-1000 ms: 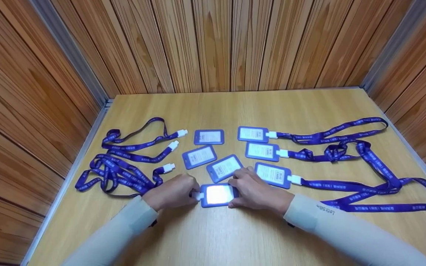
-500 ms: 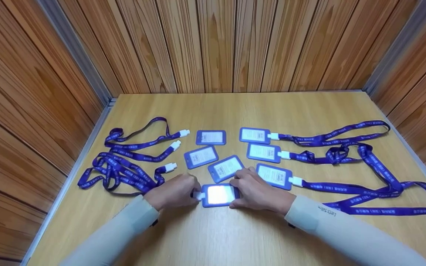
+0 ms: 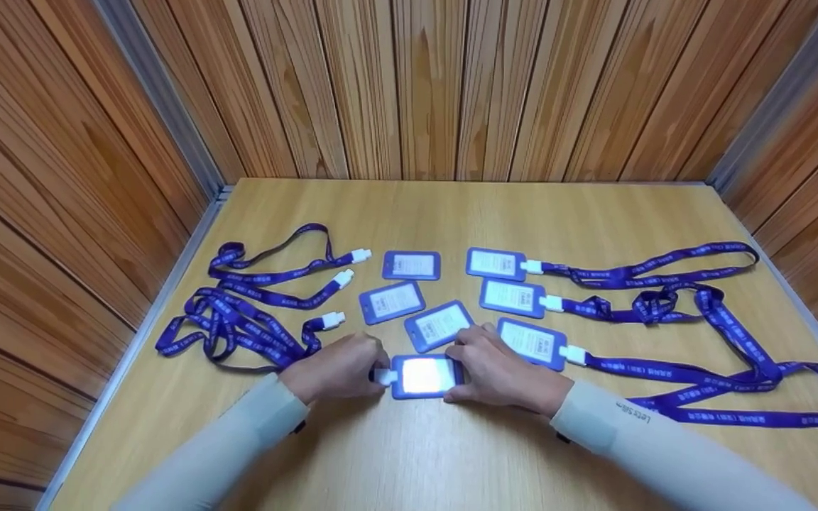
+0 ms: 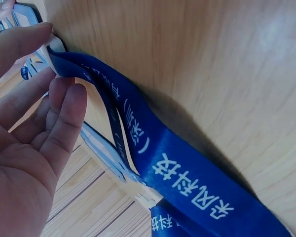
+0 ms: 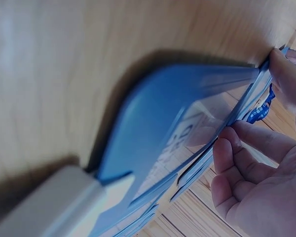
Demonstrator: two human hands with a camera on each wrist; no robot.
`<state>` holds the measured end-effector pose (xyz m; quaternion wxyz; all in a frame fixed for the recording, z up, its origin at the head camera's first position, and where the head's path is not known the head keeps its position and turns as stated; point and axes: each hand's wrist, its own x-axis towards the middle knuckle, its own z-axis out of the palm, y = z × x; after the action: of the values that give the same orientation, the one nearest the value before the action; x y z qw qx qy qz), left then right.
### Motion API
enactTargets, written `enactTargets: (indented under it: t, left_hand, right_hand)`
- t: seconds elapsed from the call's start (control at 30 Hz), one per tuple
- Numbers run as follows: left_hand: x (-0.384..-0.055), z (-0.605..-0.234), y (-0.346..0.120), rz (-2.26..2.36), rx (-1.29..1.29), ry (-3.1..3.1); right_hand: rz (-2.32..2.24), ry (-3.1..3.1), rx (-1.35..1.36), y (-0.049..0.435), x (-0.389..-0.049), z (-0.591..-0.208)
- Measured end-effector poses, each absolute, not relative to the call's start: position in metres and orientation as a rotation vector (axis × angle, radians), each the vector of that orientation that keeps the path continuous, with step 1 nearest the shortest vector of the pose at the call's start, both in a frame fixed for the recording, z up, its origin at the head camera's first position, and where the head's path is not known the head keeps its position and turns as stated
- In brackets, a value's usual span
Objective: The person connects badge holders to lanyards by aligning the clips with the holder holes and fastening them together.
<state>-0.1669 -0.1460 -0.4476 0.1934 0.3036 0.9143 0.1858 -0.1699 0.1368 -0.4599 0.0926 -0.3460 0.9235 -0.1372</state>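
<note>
At the front middle of the table lies a blue badge holder, its window white with glare. The thumb and fingers of my right hand grip its right end. My left hand pinches a white plastic clip at the holder's left end. Whether the clip is fully joined to the holder cannot be told. From that clip a blue lanyard strap with white lettering trails back under the left hand, in the left wrist view. Just behind the gripped holder lies another blue badge holder, close to the right fingers.
Two loose badge holders lie farther back. On the left are several lanyards with white clips. Three holders with lanyards attached lie at the right, the nearest beside my right hand. Wooden walls border the table.
The head view has shifted slightly, so everything sits a little farther right in it. Both hands keep the same hold on the clip and the badge holder.
</note>
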Motion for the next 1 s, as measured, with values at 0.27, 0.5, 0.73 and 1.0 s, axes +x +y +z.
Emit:
enactTargets:
  t: [0.27,0.5,0.73,1.0]
  left_hand:
    - [-0.1666,-0.4505,-0.1445,0.514,0.860,2.581]
    - [-0.1665,-0.4536,-0.1449,0.511,0.873,2.595]
    - [-0.1651,-0.4526,-0.1480,0.541,0.891,2.606]
    - [-0.1627,-0.4456,-0.1530,0.672,0.793,2.614]
  right_hand:
    - [-0.412,2.759,-1.032,0.1359,-0.1671,-0.4613]
    - [-0.425,2.761,-1.015,0.1371,-0.1670,-0.4619]
    - [-0.471,2.750,-0.997,0.1394,-0.1676,-0.4606]
    - [-0.507,2.792,-1.038,0.1423,-0.1717,-0.4578]
